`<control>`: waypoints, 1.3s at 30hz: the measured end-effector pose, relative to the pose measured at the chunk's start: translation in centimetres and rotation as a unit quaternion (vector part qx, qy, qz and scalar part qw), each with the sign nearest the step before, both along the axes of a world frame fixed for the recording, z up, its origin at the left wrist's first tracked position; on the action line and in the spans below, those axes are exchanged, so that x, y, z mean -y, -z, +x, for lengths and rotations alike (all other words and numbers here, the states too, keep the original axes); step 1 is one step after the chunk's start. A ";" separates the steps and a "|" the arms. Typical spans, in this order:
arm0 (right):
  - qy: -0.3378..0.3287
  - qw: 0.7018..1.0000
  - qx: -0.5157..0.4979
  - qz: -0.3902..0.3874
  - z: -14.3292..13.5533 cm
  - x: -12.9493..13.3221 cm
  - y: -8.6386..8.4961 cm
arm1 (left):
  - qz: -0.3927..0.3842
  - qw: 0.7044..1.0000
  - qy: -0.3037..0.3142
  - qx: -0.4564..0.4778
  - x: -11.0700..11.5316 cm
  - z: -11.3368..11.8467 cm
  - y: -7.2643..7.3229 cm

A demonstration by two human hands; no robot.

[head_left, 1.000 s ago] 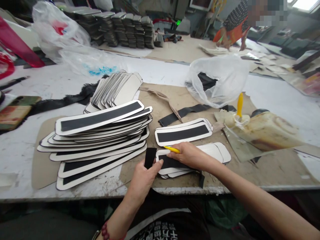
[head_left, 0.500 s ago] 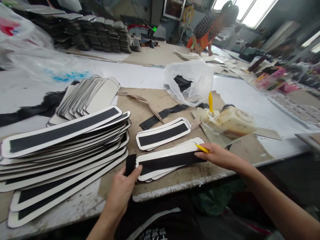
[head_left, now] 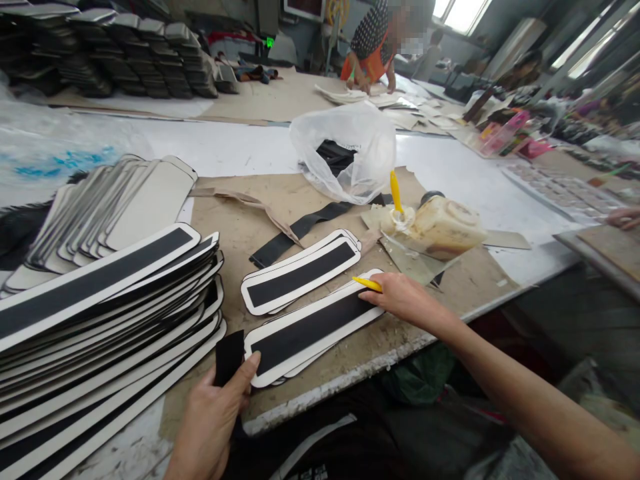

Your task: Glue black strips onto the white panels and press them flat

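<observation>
My left hand is closed on a black strip, its thumb on the left end of a long white piece at the table's front edge. A black band lies along the middle of that white piece. At its right end rests my right hand, holding a yellow tool with the fingertips on the band. Just behind lies a shorter white piece with a black band. A large stack of similar banded pieces stands on the left.
Plain pale pieces lie behind the stack. A plastic bag with black material stands behind my hands. To its right, a stained container lies by an upright yellow-handled tool. A person in an orange apron leans over the far table.
The black band now lies flat and centred on the white piece, where it slanted before. The view has shifted, so most things appear further left. Both hands keep their hold.
</observation>
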State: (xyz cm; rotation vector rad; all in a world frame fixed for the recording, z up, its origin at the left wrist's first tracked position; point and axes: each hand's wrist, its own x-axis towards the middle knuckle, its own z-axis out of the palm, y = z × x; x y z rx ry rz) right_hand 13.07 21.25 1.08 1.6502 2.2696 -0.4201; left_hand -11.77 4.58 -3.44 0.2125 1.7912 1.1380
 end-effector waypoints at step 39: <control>0.080 0.972 -0.202 0.087 3.8 0.8 -0.2 | 0.052 0.998 -0.005 0.025 -0.3 0.1 -1.3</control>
